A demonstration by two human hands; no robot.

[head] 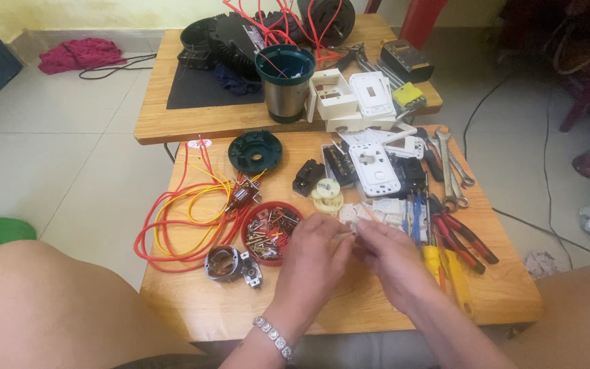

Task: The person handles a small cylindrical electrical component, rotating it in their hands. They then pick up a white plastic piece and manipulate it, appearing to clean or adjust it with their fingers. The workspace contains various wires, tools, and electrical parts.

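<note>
1. The left hand (pixel 314 254) and right hand (pixel 392 256) met over the near worktop (pixel 192 307), both pinching a small white plastic part (pixel 349 229) between their fingertips.
2. The part sat above the worktop's middle, just right of the red dish of screws (pixel 271 232).
3. Judged risk: a slip could drop the part among the white switch pieces (pixel 384 208) just beyond, where it would be hard to find.
4. A left elbow swing might knock the dish and scatter screws into the red and yellow wires (pixel 186 219).
5. The fingers hid most of the part, so its exact shape could not be told.
6. The pliers (pixel 462 236) lay right, partly overlapped by screwdrivers.
</note>
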